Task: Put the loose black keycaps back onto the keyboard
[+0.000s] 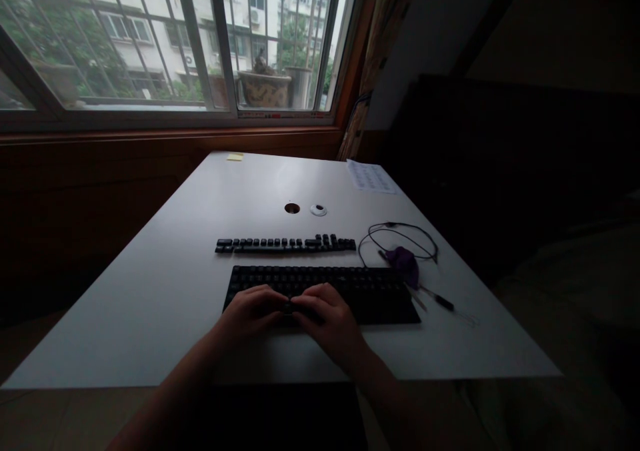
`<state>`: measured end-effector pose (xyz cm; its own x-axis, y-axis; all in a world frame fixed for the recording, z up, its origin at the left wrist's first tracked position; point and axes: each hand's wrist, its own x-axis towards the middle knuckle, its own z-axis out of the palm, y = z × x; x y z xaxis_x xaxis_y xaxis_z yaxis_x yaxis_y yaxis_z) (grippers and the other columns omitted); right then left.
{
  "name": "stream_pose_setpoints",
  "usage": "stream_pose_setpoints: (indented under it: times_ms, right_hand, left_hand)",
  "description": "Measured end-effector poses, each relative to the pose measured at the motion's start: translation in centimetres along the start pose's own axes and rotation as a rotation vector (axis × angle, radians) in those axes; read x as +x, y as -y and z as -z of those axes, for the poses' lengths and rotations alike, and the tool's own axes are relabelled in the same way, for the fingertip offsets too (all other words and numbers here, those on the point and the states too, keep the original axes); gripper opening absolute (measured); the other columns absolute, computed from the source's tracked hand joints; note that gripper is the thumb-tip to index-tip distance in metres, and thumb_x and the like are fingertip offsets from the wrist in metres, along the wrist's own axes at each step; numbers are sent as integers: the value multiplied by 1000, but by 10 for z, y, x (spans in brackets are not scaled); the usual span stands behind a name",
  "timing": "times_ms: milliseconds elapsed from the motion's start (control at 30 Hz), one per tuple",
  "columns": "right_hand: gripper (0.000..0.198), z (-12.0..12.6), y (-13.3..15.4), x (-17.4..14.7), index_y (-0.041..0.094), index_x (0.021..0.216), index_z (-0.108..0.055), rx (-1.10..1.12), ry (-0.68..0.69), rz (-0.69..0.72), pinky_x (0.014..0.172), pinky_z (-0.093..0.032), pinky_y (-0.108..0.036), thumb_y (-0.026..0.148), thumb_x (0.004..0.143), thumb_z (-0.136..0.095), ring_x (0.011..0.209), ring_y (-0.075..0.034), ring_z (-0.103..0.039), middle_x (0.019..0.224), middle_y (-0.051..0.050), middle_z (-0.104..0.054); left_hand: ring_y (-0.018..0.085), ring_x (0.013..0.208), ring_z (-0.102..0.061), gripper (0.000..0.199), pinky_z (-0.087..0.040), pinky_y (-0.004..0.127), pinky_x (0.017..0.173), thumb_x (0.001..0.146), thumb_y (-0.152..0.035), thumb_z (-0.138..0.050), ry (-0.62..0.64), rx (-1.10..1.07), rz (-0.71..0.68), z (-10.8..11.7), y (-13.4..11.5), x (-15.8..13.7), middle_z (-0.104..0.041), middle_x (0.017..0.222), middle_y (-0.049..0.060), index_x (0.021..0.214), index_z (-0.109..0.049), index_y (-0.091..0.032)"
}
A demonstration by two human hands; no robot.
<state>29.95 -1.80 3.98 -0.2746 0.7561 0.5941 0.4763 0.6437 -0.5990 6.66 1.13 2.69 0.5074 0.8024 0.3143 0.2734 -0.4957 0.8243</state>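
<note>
A black keyboard (pixel 380 304) lies near the front of the white table, its right part looking bare of keycaps. Both of my hands rest over its left and middle part. My left hand (pixel 253 308) is curled, thumb and fingers drawn together at the keys. From the right, my right hand (pixel 327 311) meets it, also with fingers bent inward. The fingertips almost touch around a small dark spot on the keyboard; what they hold there is too dark to name. Behind the keyboard, loose black keycaps (pixel 285 243) stand in rows.
Right of the keyboard lie a coiled black cable (pixel 400 224), a purple cloth pouch (pixel 403 264) and a thin tool with a black handle (pixel 444 302). Farther back are a round hole (pixel 292 208), its white cover (pixel 319 210), a printed sheet (pixel 371 176) and yellow sticky notes (pixel 235 157).
</note>
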Motion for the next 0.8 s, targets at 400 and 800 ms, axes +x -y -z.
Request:
stream_pose_setpoints:
  times_ms: [400,800]
  right_hand:
    - [16,92,-56,-48,26,110,-71,-338,26,-89,90,-54,-40,29,96,-64,97,-22,-65,103,-5,-69]
    - [16,99,-73,-40,25,110,-70,-418,101,-79,89,-54,-42,29,98,-60,98,-24,-63,103,-7,-71]
  left_hand:
    - [15,82,-70,17,-56,26,73,97,-21,-60,32,146,-119,-9,-1,-4,-71,94,6,111,-71,-20]
    - [23,112,-61,21,-54,41,95,96,-15,-61,-259,424,-216,16,-2,-15,-71,107,7,114,-69,-25]
